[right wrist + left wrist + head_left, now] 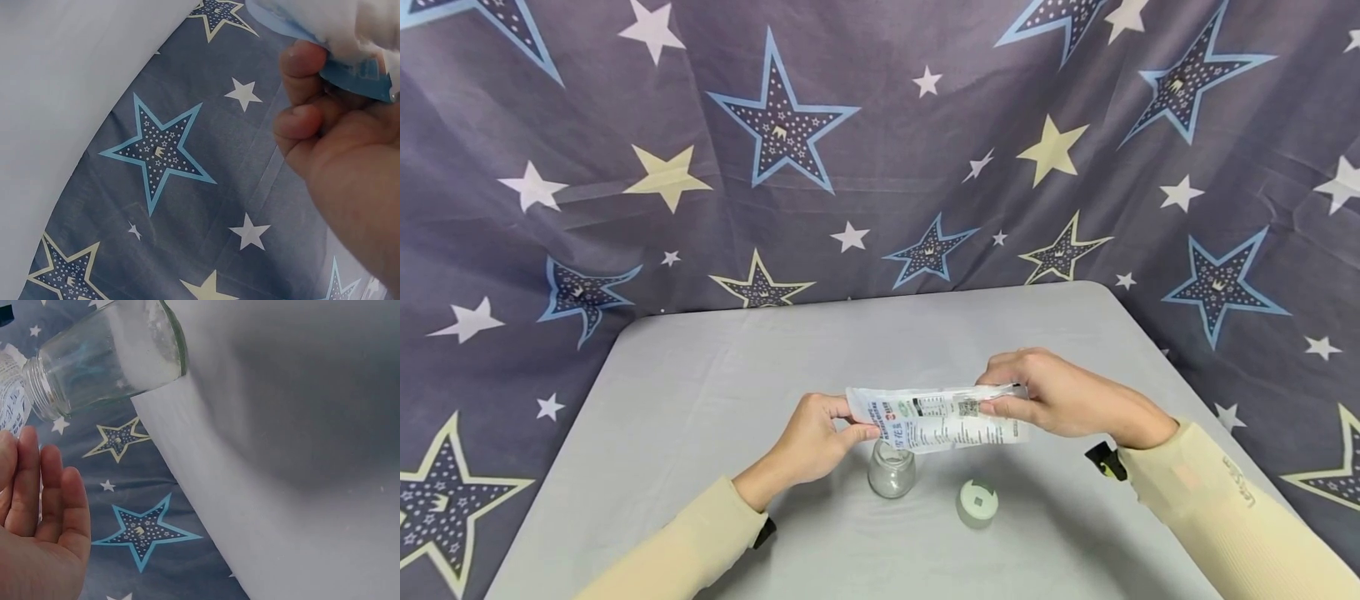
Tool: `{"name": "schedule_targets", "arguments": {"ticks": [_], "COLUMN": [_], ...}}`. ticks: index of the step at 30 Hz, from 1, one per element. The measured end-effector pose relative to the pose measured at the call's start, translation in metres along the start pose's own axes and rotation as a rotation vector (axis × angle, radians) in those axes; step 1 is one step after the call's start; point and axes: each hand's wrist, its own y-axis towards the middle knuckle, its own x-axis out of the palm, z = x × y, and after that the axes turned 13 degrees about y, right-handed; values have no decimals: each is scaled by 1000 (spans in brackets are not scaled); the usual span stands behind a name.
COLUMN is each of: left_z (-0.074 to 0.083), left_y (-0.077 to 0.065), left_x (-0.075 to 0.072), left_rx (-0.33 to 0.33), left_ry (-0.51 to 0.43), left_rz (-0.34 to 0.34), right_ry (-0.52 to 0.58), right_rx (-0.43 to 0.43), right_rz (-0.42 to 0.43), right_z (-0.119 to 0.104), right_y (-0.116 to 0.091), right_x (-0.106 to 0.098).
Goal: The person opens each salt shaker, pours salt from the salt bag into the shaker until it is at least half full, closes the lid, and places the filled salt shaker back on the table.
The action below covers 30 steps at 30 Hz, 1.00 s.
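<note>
A white printed plastic packet with blue lettering, probably a salt bag, is held tilted above the table, its left end lower. My left hand pinches that left end between thumb and fingers. At the right end, my right hand grips the packet; the right wrist view shows its blue underside by the curled fingers. Directly beneath the left end stands an open clear glass jar. In the left wrist view the packet is close to the mouth of the jar; whitish patches show near its base, contents unclear.
A pale green-white round lid lies on the grey-white table, right of the jar and nearer me. A dark curtain with star prints surrounds the table's back and sides.
</note>
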Motion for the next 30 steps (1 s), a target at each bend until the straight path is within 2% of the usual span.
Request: {"name": "schedule_targets", "arguments": {"ticks": [30], "left_z": [-7], "left_y": [-1], "left_x": [2], "left_rx": [-7], "left_ry": [-43], "left_rz": [-11], "right_ry": [-69], "right_rx": [-46], "right_rz": [-52], "right_z": [-9], "right_y": [12], "right_x": [-5]}}
